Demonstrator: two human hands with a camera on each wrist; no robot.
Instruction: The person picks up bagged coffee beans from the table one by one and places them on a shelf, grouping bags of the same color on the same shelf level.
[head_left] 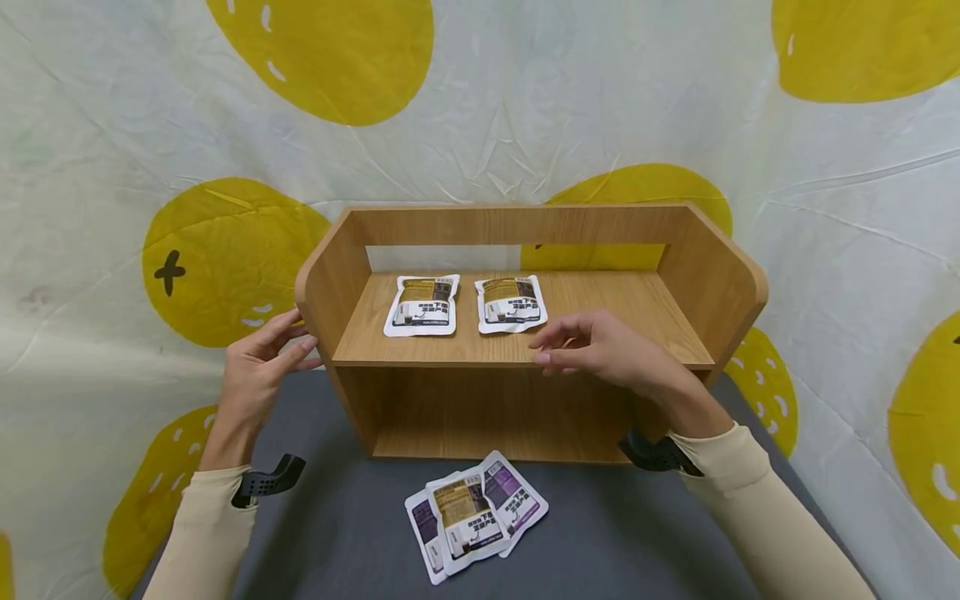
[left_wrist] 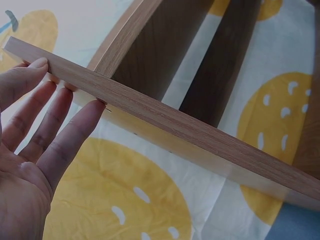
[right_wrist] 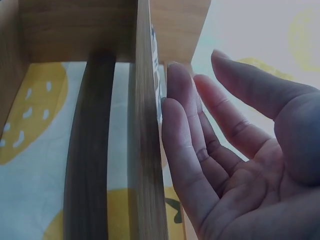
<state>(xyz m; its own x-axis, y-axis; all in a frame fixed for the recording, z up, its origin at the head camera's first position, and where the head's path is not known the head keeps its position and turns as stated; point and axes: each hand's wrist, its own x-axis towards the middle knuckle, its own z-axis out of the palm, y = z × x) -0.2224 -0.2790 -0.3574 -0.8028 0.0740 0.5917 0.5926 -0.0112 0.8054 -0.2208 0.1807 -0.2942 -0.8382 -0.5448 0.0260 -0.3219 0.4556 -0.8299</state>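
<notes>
A two-level wooden shelf (head_left: 525, 408) stands in front of me. On its upper board two white-edged pouches (head_left: 422, 306) with gold and dark printing lie side by side. My left hand (head_left: 258, 367) is at the shelf's left side panel (left_wrist: 150, 107), with extended fingertips against its outer face and the thumb tip by its edge. Over the front edge of the upper board, just right of the right-hand pouch (head_left: 512, 304), is my right hand (head_left: 600, 346). Its fingers are loosely bent with nothing between them, as the right wrist view also shows.
Several overlapping pouches (head_left: 468, 512), gold and purple in print, lie on the dark grey table (head_left: 337, 533) before the shelf. The lower compartment (head_left: 495, 408) lies under the upper board. Behind hangs a white cloth (head_left: 525, 100) with yellow shapes.
</notes>
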